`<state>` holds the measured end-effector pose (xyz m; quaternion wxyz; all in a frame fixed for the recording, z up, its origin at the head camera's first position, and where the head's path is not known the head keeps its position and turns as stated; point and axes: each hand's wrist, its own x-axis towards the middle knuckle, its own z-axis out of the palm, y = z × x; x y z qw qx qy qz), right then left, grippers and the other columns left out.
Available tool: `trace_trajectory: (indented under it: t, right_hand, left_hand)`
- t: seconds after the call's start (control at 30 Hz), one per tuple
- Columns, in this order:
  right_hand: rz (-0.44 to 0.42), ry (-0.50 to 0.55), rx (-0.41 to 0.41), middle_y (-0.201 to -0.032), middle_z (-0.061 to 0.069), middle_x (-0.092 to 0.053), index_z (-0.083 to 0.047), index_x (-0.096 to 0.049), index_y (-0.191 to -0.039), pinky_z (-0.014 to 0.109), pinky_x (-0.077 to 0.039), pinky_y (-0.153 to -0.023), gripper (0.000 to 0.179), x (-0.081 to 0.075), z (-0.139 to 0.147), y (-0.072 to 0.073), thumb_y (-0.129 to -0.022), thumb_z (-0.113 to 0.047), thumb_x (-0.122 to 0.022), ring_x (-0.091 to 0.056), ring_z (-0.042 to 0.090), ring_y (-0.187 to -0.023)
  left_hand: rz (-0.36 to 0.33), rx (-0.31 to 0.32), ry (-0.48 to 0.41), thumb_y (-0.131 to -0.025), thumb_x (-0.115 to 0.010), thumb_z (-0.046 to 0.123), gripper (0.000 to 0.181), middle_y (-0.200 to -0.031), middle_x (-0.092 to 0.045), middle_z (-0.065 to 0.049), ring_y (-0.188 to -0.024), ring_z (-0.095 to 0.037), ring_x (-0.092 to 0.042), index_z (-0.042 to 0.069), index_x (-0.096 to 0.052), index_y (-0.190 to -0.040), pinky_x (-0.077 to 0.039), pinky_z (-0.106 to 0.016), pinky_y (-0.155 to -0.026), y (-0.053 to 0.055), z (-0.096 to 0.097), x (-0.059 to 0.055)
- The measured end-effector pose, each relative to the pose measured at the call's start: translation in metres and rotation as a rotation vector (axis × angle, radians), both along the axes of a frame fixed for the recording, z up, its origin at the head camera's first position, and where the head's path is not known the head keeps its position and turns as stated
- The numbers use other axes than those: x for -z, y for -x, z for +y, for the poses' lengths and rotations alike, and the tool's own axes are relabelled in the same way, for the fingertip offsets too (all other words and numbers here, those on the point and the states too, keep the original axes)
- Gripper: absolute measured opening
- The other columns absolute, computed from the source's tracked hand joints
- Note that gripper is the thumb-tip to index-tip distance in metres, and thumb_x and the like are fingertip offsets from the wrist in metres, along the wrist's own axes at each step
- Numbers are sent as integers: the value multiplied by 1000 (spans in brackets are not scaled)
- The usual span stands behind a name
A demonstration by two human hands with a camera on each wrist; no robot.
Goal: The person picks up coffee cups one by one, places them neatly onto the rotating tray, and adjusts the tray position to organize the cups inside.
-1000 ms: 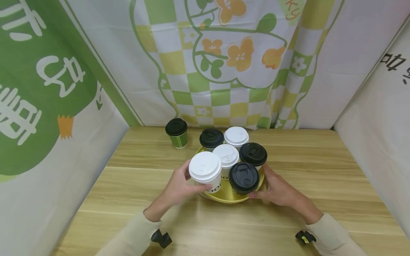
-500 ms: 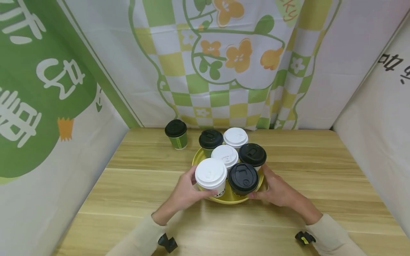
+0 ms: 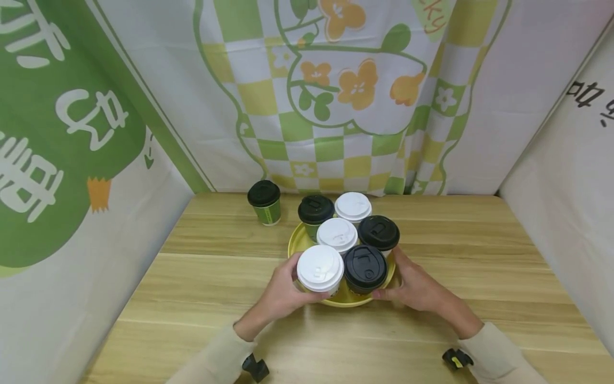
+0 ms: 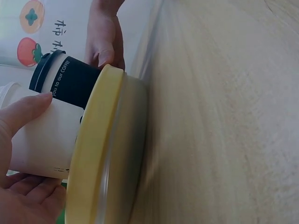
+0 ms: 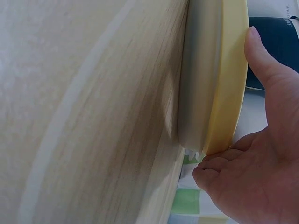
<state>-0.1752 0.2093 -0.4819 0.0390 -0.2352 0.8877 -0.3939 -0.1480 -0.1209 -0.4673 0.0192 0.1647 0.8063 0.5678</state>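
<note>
My left hand [image 3: 283,290] grips a white paper cup with a white lid [image 3: 320,268], thumb in front and fingers behind. The cup stands upright at the front left of a round yellow tray [image 3: 346,302]. In the left wrist view, the cup's base [image 4: 58,169] is at the tray's rim [image 4: 91,144]; contact with the floor is hidden. My right hand [image 3: 417,285] holds the tray's right edge, thumb and fingertips spread along the rim [image 5: 229,93]. Beside its thumb stands a black-lidded dark cup [image 3: 365,266].
More lidded cups crowd the tray: a white lid [image 3: 337,234] in the middle, a black lid [image 3: 379,231] at right, a black-lidded green cup [image 3: 314,213] and a white lid [image 3: 353,205] behind. Another green cup [image 3: 267,205] stands on the wooden table [image 3: 201,266], back left.
My left hand has carried the white cup rightward and toward me, down onto the tray's front left, beside the dark cup. The right hand has stayed at the tray's edge.
</note>
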Motion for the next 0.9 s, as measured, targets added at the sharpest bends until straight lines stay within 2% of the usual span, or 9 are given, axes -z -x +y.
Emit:
trace_trajectory:
  t: [0.23, 0.47, 0.67, 0.9]
  right_hand:
    - [-4, 2, 7, -168, 34, -29, -33, 4, -171, 74, -30, -122, 139, 1, -1, 1, -74, -48, -96, -35, 53, -153]
    - [3, 2, 3, -168, 36, -27, -28, 4, -171, 73, -30, -122, 140, 1, 0, 0, -75, -46, -96, -34, 54, -153]
    - [12, 4, -6, -168, 37, -25, -25, 6, -171, 73, -30, -122, 141, 2, 0, -1, -76, -46, -95, -33, 54, -153]
    - [0, 13, -12, -168, 37, -24, -25, 5, -171, 74, -29, -122, 140, 1, -1, -2, -76, -46, -95, -32, 54, -153]
  left_hand:
    - [26, 20, 21, -69, -100, 22, 92, -140, -69, -8, -129, -25, -66, 7, -55, -148, -53, -30, -112, 1, -1, 4]
    - [43, 43, 68, -70, -100, 25, 90, -139, -70, -7, -129, -24, -66, 8, -55, -146, -51, -38, -114, 2, 0, 4]
    - [44, 37, 96, -70, -100, 26, 94, -142, -68, -10, -133, -27, -65, 7, -53, -148, -50, -49, -117, 1, 1, 4]
    - [38, 30, 86, -69, -101, 25, 100, -146, -65, -9, -136, -27, -62, 8, -50, -152, -49, -47, -119, -1, 0, 4]
